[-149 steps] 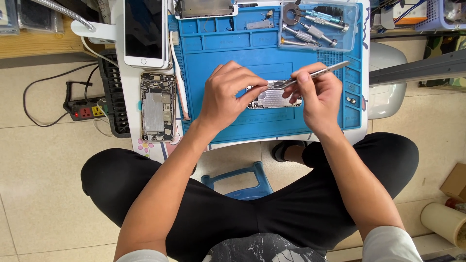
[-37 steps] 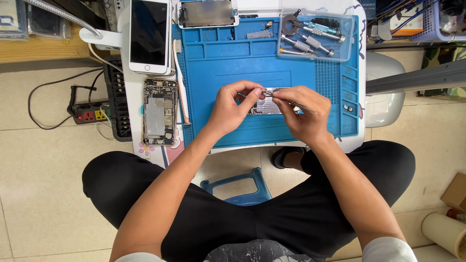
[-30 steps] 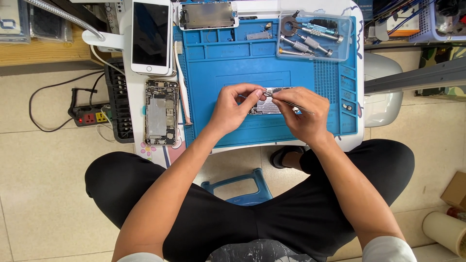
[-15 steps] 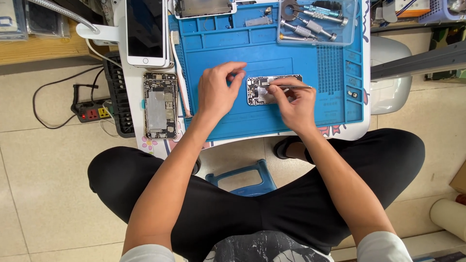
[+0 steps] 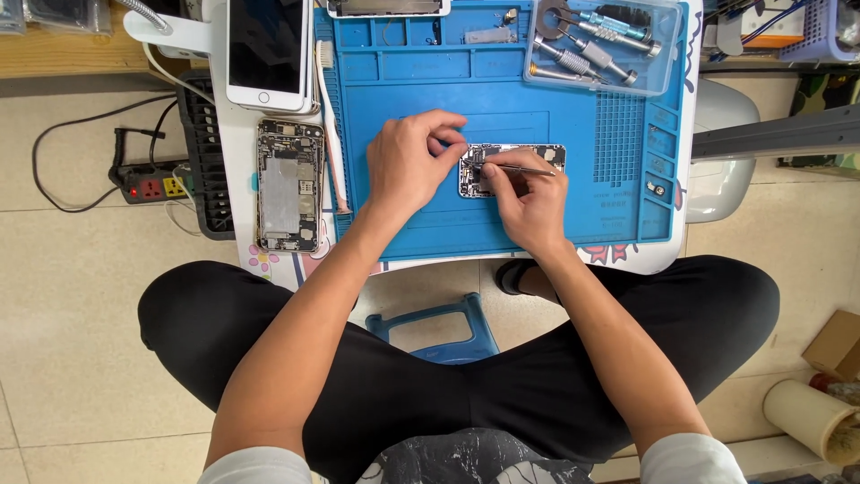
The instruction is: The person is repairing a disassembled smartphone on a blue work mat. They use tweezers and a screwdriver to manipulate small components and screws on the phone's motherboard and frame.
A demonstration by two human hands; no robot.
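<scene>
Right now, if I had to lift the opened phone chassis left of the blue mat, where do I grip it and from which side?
Grip the opened phone chassis across its two long edges, about mid-length, coming straight down from above. It lies flat with its innards facing up, so the metal side rails look like the only safe contact. The left rail sits close to the black rack and the right near the blue mat, so finger room is likely tight.

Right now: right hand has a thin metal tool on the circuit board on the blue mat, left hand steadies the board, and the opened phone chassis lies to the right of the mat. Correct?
One thing is off. The opened phone chassis lies to the left of the blue mat, not the right, as the head view shows. The rest holds: the right hand holds a thin metal tool on the circuit board, and the left hand steadies the board at its left end.
</scene>
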